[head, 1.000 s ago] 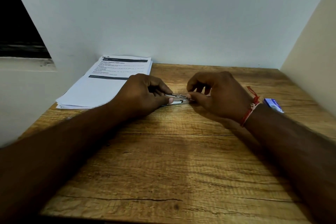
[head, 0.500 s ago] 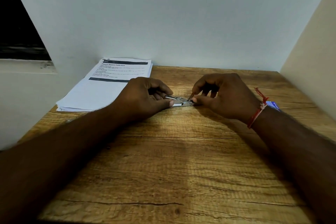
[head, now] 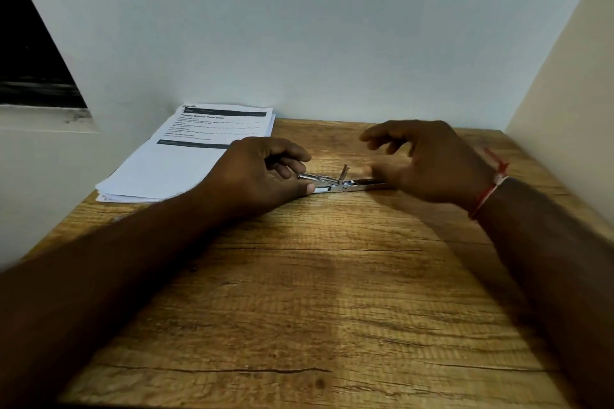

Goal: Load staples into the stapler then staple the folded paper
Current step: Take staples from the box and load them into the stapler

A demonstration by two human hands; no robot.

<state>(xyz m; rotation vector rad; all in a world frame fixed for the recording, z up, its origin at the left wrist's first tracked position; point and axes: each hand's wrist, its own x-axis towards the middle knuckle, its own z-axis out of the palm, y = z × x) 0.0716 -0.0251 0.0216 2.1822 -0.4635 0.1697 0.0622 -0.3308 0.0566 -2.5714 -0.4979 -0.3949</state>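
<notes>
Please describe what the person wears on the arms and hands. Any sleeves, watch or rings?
The left forearm and right forearm are bare; no sleeves show. The right hand has a thin red thread bracelet with a pale piece at its wrist. The left hand wears nothing. No watch or rings show, though the right fingers are blurred.

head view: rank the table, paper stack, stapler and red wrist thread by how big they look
1. table
2. paper stack
3. stapler, partly covered, so only its visible part counts
4. red wrist thread, looks close to the stapler's visible part, so the order of these last two is unsure
</notes>
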